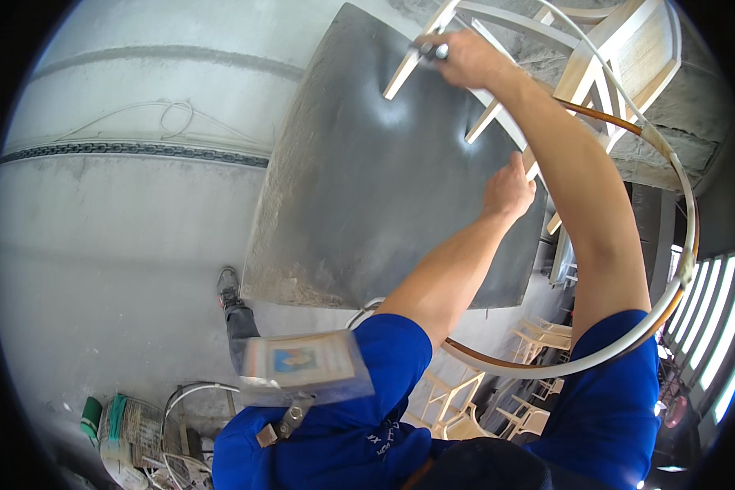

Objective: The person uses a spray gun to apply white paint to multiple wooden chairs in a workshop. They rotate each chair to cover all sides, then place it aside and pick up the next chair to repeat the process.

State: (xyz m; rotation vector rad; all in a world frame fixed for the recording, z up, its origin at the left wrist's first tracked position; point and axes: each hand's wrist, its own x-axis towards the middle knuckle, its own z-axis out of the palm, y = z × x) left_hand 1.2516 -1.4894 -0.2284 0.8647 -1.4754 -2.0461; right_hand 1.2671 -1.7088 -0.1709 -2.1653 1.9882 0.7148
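Nearest, a dark cap-like shape (490, 467) is seen below the dark panel (367, 220). A blurred dark tool (429, 51) is gripped by the right hand's (471, 59) clenched fingers; a leg of the pale wooden chair (600, 49), at the panel's upper right, is grasped by the left hand (510, 192). Work appears under way; done and remaining portions cannot be told. The panel is scuffed; left of it, concrete floor (122, 220) is crossed by a chain (139, 151).

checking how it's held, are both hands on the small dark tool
No, only the right hand holds the small dark tool; the left hand is on the pale wooden chair.
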